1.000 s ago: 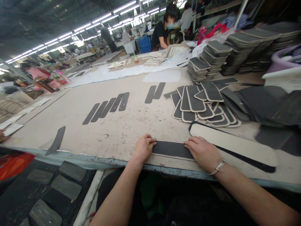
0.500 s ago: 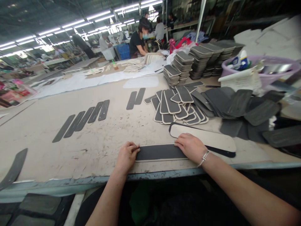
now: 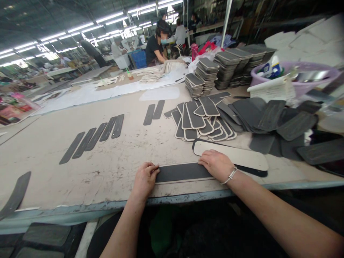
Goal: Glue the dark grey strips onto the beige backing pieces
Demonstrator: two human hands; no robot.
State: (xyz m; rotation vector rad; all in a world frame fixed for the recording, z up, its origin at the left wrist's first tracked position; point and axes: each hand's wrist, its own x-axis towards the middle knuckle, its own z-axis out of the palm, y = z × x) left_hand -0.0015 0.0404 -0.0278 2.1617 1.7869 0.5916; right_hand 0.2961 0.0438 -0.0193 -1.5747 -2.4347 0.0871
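Observation:
A long dark strip with a pale border (image 3: 182,172) lies flat near the table's front edge. My left hand (image 3: 146,177) is closed on its left end, thumb and fingers pinched together. Over the strip's right end my right hand (image 3: 217,165) is closed, its fingers pressed together on the edge and hiding that end. Just behind my right hand rests a pale rounded strip (image 3: 242,154) on top of a dark one, whose edge shows around it. Behind these is a loose pile of pale-edged dark pieces (image 3: 195,115).
Dark strips (image 3: 92,136) lie apart at the left of the table (image 3: 115,172). Stacks of pieces (image 3: 206,73), dark sheets (image 3: 268,114) and a purple basin (image 3: 317,84) are at the right. A masked person (image 3: 156,48) works across the table.
The whole view has shifted slightly. Both hands keep their places on the strip, with little visible movement.

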